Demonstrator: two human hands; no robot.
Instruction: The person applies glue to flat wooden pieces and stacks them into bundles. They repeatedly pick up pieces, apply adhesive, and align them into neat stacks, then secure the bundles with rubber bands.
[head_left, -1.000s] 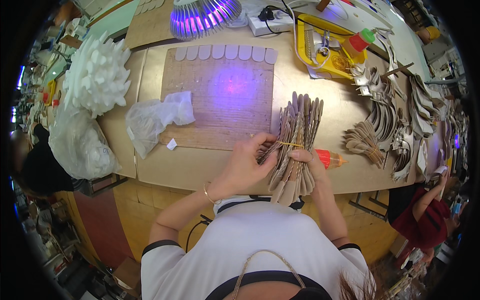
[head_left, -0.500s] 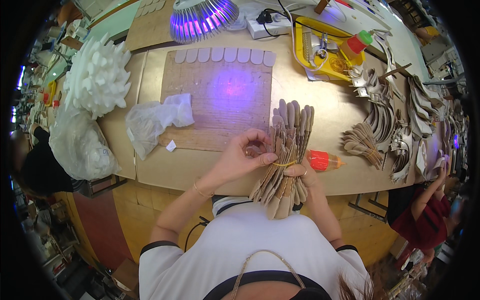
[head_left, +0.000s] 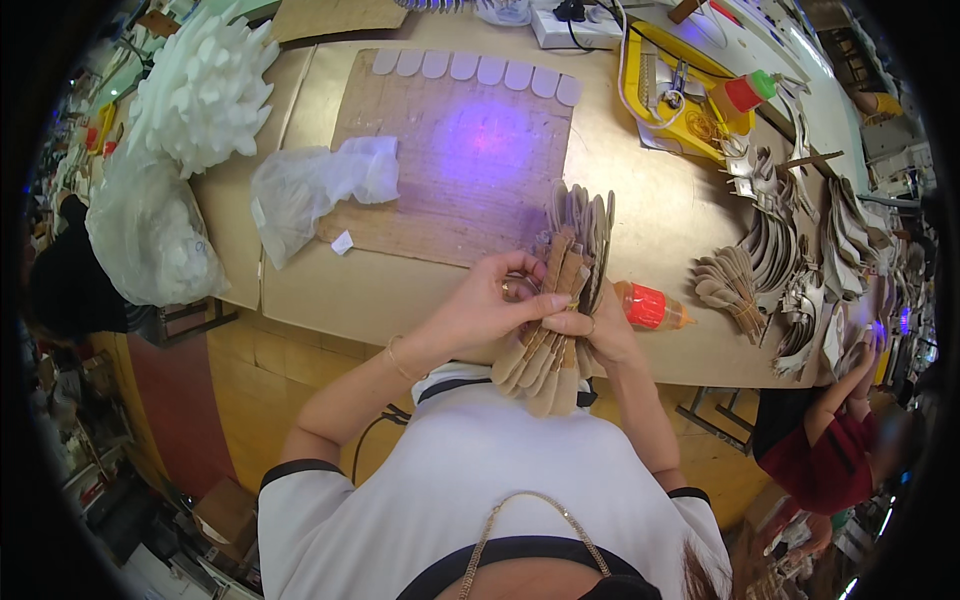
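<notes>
A thick bundle of tan, long, sole-shaped shoe insole boards [head_left: 540, 372] is held upright in front of my chest, fanned out at its lower end. A thin yellow rubber band seems to circle its middle, mostly covered by my thumbs. My left hand [head_left: 490, 308] is closed at the bundle's left side, thumb pressed at the band and fingers curled. My right hand [head_left: 608, 335] wraps the right side, its thumb across the front. Just beyond it, a bottle with a red label [head_left: 648, 305] lies on the table.
A cardboard sheet [head_left: 420, 225] bears a row of pale rounded pieces under purple light. Left are a crumpled plastic bag [head_left: 290, 190] and a heap of white foam-like pieces [head_left: 205, 95]. A yellow tray [head_left: 635, 85] and insole stacks [head_left: 728, 282] stand right. Another person [head_left: 825, 455] works there.
The bundle has turned in my hands and its tops draw closer together. My left thumb has moved further across its front. The view has shifted, so the table appears higher.
</notes>
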